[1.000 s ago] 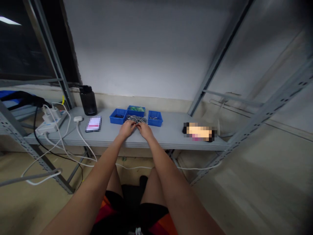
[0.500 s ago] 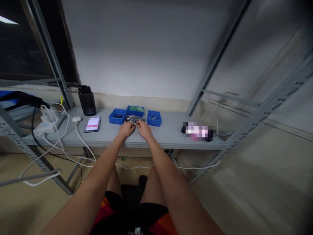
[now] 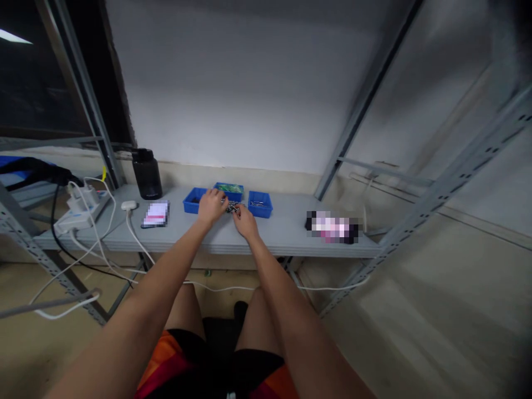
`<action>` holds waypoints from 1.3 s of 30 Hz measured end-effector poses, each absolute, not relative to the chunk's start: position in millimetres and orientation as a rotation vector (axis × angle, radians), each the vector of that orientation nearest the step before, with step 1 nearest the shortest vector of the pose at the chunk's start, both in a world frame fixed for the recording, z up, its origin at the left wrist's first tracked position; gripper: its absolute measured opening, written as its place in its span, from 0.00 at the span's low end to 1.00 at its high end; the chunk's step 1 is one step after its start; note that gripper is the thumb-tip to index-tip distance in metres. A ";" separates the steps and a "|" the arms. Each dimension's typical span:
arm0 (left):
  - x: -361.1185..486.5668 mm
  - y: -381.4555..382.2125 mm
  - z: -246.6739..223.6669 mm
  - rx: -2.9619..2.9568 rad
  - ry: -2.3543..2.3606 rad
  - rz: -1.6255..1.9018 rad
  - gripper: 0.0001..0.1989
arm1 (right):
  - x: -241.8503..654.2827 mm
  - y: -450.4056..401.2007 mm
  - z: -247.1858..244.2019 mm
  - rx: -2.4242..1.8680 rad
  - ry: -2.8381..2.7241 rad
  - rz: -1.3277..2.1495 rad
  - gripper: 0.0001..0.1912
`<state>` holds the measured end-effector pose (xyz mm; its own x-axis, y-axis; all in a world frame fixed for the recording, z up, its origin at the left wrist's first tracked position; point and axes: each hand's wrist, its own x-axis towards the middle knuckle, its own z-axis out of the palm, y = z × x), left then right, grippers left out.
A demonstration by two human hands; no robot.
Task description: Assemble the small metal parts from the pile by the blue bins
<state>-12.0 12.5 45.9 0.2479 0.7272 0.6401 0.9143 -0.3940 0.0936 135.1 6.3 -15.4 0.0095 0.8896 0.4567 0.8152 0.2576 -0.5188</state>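
Observation:
My left hand is over the right edge of the left blue bin, beside the heap of small shiny metal parts. Its fingers are loosely stretched and bent downward, with the tips partly hidden. At the heap's near right side, my right hand has thumb and fingers closed on a small metal part, whose exact kind is too small to tell. Dark small pieces lie in the left bin. The back blue bin holds green packets, and the right blue bin holds a few thin metal pieces.
A black bottle and a phone stand and lie left on the grey shelf. Further left are a white charger and a power strip with cables. Another blurred-out device lies right, near the metal uprights.
My hands were together in front of the heap. The left has moved up and left toward the left bin; the right stays by the heap. The view has shifted slightly.

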 end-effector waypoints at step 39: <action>-8.1 11.7 -6.8 -2.573 -1.592 -0.636 0.14 | 136.9 15.3 -26.6 -1.622 -1.871 0.066 0.16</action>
<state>-8.1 11.7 -6.8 0.3856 0.8462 0.3678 0.8665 -0.4691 0.1707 136.9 15.3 -26.6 -0.0209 0.9004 0.4346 0.8674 0.2325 -0.4399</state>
